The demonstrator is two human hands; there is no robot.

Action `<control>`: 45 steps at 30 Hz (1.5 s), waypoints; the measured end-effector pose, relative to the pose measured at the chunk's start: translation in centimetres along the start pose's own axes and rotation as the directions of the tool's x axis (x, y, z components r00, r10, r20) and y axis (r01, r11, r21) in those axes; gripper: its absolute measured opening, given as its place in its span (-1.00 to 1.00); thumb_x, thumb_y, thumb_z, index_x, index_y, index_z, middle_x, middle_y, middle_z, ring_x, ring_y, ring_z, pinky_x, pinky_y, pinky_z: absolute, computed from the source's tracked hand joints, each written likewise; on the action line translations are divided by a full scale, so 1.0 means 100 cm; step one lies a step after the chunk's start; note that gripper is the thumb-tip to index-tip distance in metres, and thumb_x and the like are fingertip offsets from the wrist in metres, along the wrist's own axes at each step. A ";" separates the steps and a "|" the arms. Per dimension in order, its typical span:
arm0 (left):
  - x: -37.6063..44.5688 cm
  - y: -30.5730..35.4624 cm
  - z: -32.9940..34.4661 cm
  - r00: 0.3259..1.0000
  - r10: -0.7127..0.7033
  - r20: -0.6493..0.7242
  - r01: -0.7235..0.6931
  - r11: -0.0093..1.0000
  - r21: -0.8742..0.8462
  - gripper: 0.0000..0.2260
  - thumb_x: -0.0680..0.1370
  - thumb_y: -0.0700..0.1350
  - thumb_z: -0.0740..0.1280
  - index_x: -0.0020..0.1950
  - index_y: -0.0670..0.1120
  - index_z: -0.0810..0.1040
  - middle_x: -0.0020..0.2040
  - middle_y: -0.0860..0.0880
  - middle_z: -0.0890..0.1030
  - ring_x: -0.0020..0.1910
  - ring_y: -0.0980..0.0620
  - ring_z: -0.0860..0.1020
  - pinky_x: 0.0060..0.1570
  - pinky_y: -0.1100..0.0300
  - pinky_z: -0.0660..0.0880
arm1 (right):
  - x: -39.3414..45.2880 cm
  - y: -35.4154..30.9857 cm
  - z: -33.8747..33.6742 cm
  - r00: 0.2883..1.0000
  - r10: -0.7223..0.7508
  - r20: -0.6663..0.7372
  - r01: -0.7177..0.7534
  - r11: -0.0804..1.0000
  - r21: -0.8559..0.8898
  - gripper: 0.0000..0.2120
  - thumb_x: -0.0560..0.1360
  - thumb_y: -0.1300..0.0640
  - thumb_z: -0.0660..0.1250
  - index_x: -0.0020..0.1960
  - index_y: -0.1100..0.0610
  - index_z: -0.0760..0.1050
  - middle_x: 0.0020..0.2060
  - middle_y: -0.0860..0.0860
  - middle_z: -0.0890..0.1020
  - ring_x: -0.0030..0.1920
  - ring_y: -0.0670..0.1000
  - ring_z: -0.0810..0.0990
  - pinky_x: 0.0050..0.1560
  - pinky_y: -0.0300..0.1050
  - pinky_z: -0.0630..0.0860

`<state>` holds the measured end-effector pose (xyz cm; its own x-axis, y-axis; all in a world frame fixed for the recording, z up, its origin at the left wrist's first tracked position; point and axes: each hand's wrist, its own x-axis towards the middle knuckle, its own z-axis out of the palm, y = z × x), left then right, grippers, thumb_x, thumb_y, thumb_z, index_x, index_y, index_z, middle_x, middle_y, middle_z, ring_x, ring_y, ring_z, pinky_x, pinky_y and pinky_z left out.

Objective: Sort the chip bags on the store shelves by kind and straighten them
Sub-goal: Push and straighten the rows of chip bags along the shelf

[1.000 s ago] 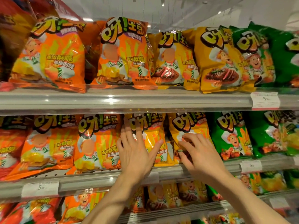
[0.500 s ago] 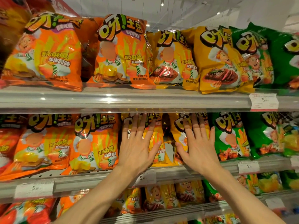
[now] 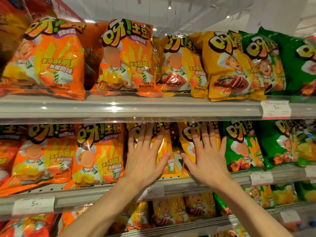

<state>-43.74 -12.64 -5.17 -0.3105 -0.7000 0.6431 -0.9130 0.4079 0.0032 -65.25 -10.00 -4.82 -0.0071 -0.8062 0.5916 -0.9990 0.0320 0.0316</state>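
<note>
Two yellow chip bags stand side by side in the middle of the middle shelf [image 3: 106, 194]. My left hand [image 3: 145, 159] lies flat, fingers spread, against the left yellow bag [image 3: 164, 147]. My right hand [image 3: 207, 159] presses flat on the right yellow bag [image 3: 186, 144], fingers spread upward. Neither hand grips anything. Orange bags [image 3: 97, 154] stand to the left of my hands, green bags [image 3: 242, 146] to the right. The top shelf holds orange bags [image 3: 126, 57], yellow bags [image 3: 225, 65] and green bags [image 3: 266, 64] in the same left-to-right order.
The top shelf's front rail [image 3: 136, 108] runs just above my fingertips. White price tags [image 3: 275, 109] hang on the rails. A lower shelf holds more orange, yellow and green bags [image 3: 171, 212]. A red-orange bag [image 3: 6, 158] sits at the far left.
Both hands opened out and flattened against the yellow bags; the right hand, earlier curled at its bag's lower edge, slid upward. The view shifted slightly left and up.
</note>
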 end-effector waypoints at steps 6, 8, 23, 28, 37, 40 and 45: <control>-0.013 -0.001 0.002 0.996 -0.035 0.079 0.037 0.999 -0.027 -0.21 0.50 0.52 0.04 0.63 0.16 0.06 0.66 -0.12 0.00 0.62 -0.19 -0.02 0.44 -0.41 0.07 | -0.003 -0.005 0.007 0.999 0.045 -0.016 -0.044 0.997 0.068 -0.24 0.50 -0.35 0.16 0.55 0.04 0.19 0.58 0.19 0.14 0.60 0.27 0.00 0.44 0.49 0.11; -0.012 0.000 0.003 0.995 -0.041 0.094 0.045 0.998 -0.047 -0.19 0.49 0.52 0.05 0.64 0.15 0.03 0.66 -0.12 -0.03 0.62 -0.20 -0.02 0.44 -0.40 0.13 | -0.003 -0.003 0.006 0.999 0.042 -0.019 -0.041 0.997 0.060 -0.25 0.46 -0.27 0.23 0.54 0.07 0.23 0.56 0.20 0.20 0.58 0.27 0.06 0.42 0.44 0.21; -0.015 -0.006 0.000 0.998 -0.002 0.064 0.001 1.000 0.013 -0.24 0.52 0.49 0.01 0.63 0.13 0.11 0.61 -0.16 0.19 0.59 -0.22 0.15 0.45 -0.42 0.05 | -0.005 -0.004 0.004 0.999 0.048 0.001 -0.048 0.999 0.018 -0.28 0.52 -0.35 0.13 0.53 0.05 0.23 0.55 0.20 0.21 0.59 0.28 0.04 0.45 0.51 0.07; -0.014 -0.006 -0.002 0.999 0.038 0.026 -0.038 0.999 0.021 -0.31 0.61 0.40 -0.04 0.65 0.06 0.04 0.65 -0.18 0.05 0.64 -0.15 -0.04 0.53 -0.29 -0.02 | -0.006 -0.004 0.001 0.999 0.041 -0.020 -0.041 0.999 0.010 -0.25 0.58 -0.41 -0.03 0.56 0.08 0.21 0.58 0.18 0.19 0.61 0.23 -0.01 0.51 0.44 -0.02; -0.012 -0.006 0.000 0.996 0.029 0.079 -0.030 0.999 0.017 -0.29 0.60 0.40 -0.01 0.65 0.04 0.07 0.63 -0.19 0.12 0.63 -0.18 0.04 0.52 -0.28 0.03 | -0.005 -0.006 0.001 0.998 0.044 0.036 -0.043 0.998 -0.039 -0.24 0.58 -0.41 -0.03 0.57 0.09 0.24 0.58 0.16 0.21 0.61 0.23 0.03 0.51 0.43 -0.07; -0.015 -0.009 -0.005 0.997 0.055 0.052 -0.053 0.998 -0.043 -0.33 0.62 0.37 -0.03 0.65 0.08 -0.01 0.65 -0.14 0.01 0.64 -0.12 -0.05 0.55 -0.25 -0.03 | -0.005 -0.006 -0.003 0.998 0.047 0.051 -0.046 0.999 -0.026 -0.24 0.58 -0.41 -0.05 0.58 0.07 0.20 0.59 0.14 0.18 0.61 0.21 0.00 0.52 0.41 -0.07; -0.030 -0.038 -0.024 0.995 0.084 0.045 -0.081 0.995 -0.058 -0.41 0.65 0.28 0.03 0.63 0.05 0.15 0.58 -0.12 0.26 0.58 -0.13 0.19 0.55 -0.13 0.00 | -0.011 -0.017 -0.022 0.995 -0.083 0.047 0.079 0.994 0.073 -0.26 0.61 -0.38 -0.04 0.62 0.07 0.09 0.60 0.13 0.17 0.62 0.16 -0.02 0.55 0.30 -0.17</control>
<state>-38.74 -10.69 -5.23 -0.3978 -0.6890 0.6059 -0.8678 0.4969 -0.0047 -63.46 -7.91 -3.75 0.0736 -0.8331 0.5482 -0.9970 -0.0752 0.0195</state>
